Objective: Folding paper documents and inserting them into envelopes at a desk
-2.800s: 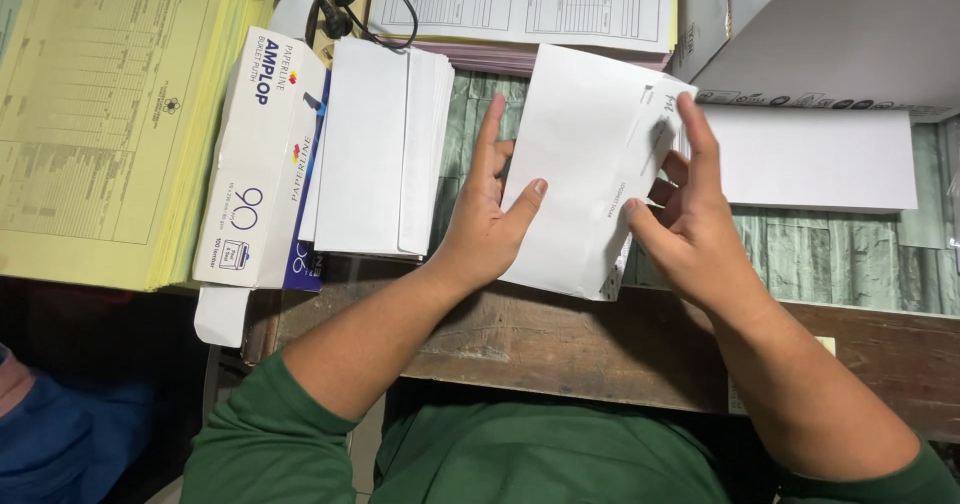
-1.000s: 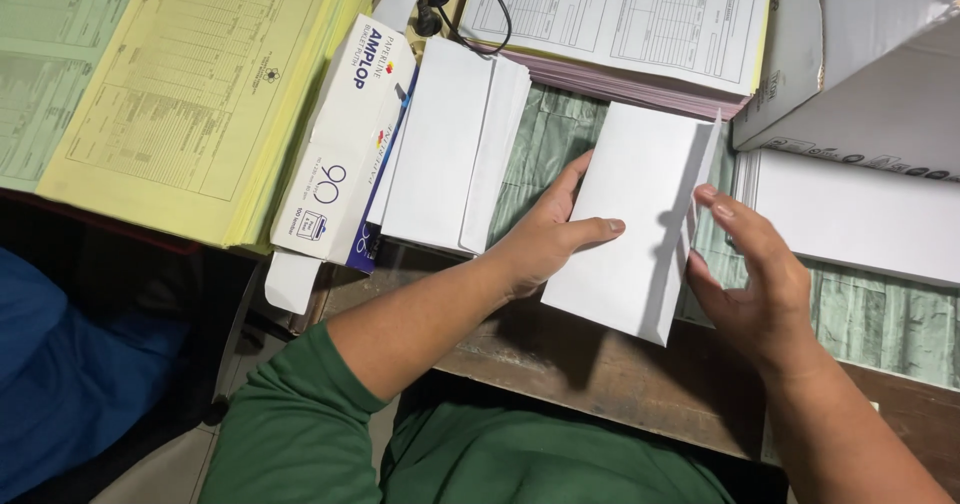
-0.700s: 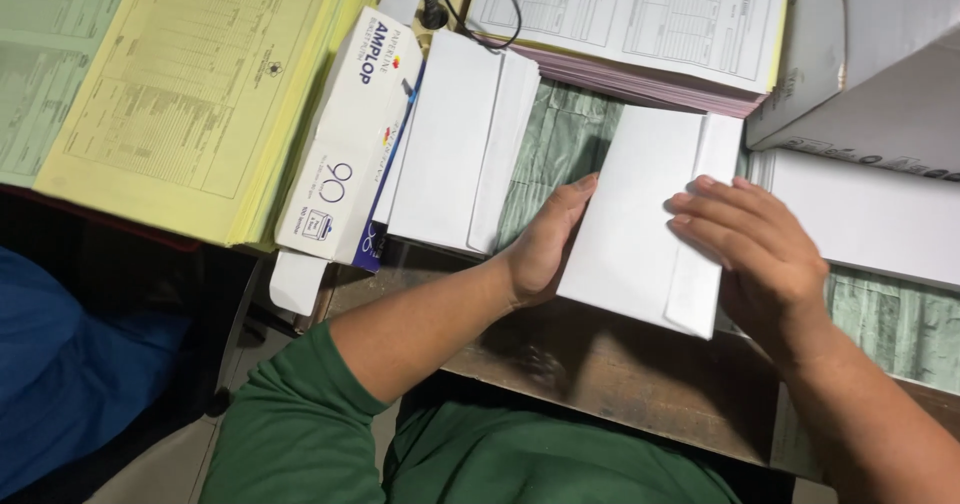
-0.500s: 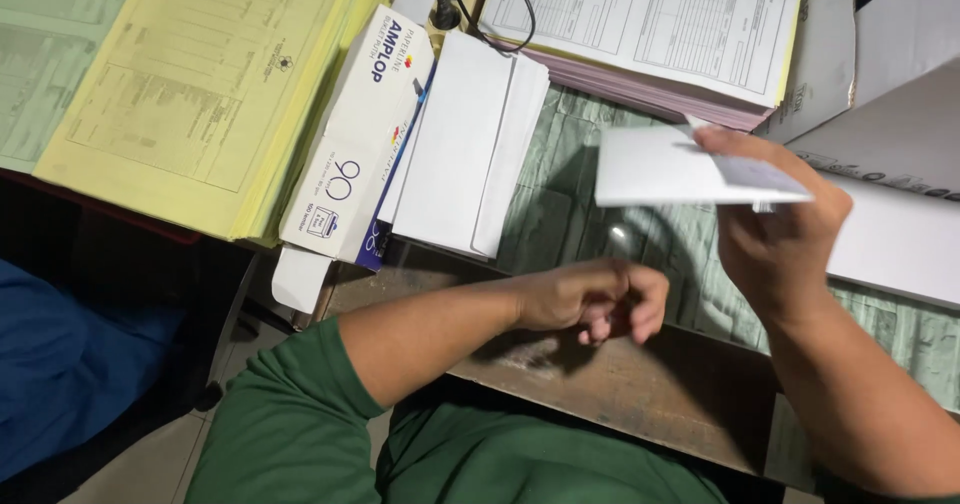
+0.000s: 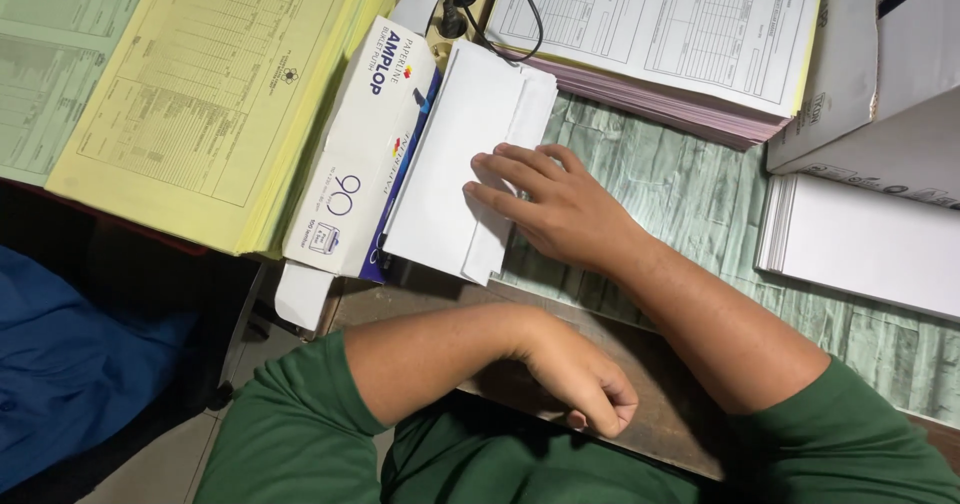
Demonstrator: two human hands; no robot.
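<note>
Stack of white envelopes (image 5: 455, 159): plain, long, unmarked; lies at upper centre of the frame, tilted, top end leaning right. Top envelope faces flap side up, the flap along its right edge, its crease visible as a straight line. Left edge of the stack rests against an opened white-and-blue envelope box (image 5: 358, 154).

Right hand (image 5: 555, 204): centre of frame, palm down, fingers spread flat on the flap edge of the top envelope. Grip released, nothing held.

Left hand (image 5: 580, 389): lower centre, at the worn wooden edge of the tabletop (image 5: 690, 194), loosely curled, empty.

Surroundings: yellow forms (image 5: 200, 84) at upper left; printed forms (image 5: 660, 29) at upper right; white sheets (image 5: 870, 244) at right.
</note>
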